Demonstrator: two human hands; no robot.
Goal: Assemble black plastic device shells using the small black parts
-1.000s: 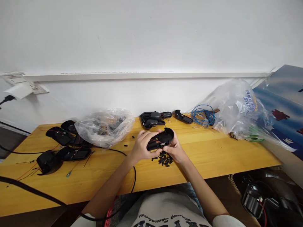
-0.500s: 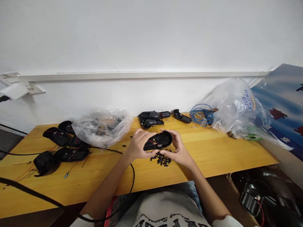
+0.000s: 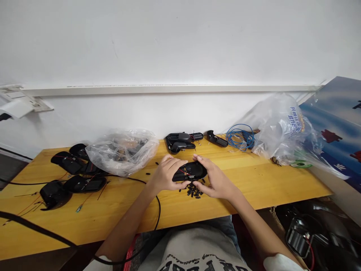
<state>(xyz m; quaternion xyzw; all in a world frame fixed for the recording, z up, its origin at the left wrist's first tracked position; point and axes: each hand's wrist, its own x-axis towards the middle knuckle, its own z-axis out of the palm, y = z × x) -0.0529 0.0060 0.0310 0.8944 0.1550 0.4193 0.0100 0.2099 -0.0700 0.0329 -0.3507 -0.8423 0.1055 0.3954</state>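
Far right of the fingers on the wooden table (image 3: 254,188), a clear bag (image 3: 282,128) bears blue print too small to read. A crumpled plastic bag (image 3: 121,150) lies to their left. Beyond the fingertips sit black housings (image 3: 180,141) and a blue wire coil (image 3: 239,138). Both hands grip a black oval shell (image 3: 189,171): the left hand (image 3: 166,175) is curled round its left end, and the right hand (image 3: 217,180) pinches its right end. Small black pieces (image 3: 193,192) lie just beneath the fingers.
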